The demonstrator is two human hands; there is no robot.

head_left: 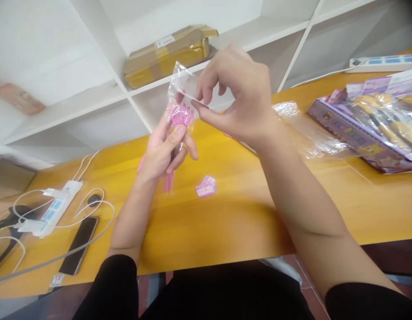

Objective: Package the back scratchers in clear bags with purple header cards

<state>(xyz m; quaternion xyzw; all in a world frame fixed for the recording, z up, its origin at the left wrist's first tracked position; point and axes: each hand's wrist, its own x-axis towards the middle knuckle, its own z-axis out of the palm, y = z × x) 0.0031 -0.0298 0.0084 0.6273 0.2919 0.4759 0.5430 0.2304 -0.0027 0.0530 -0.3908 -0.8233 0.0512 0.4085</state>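
Observation:
My left hand [166, 149] is closed around a pink stick with a hand-shaped, pronged head [182, 115]. A clear plastic bag [179, 84] covers the head, and its loose end stands up above the prongs. Pink shows below my fist too, where the handle comes out. My right hand [239, 93] is raised beside it, thumb and fingers pinching the right edge of the bag. On the table below lie small pink and purple cards [206, 186].
A purple display box [362, 138] of wrapped goods and some clear plastic bags [313, 129] lie at right. A power strip [57, 209] with cables and a phone [79, 245] are at left. A taped carton [167, 55] sits on the white shelf behind.

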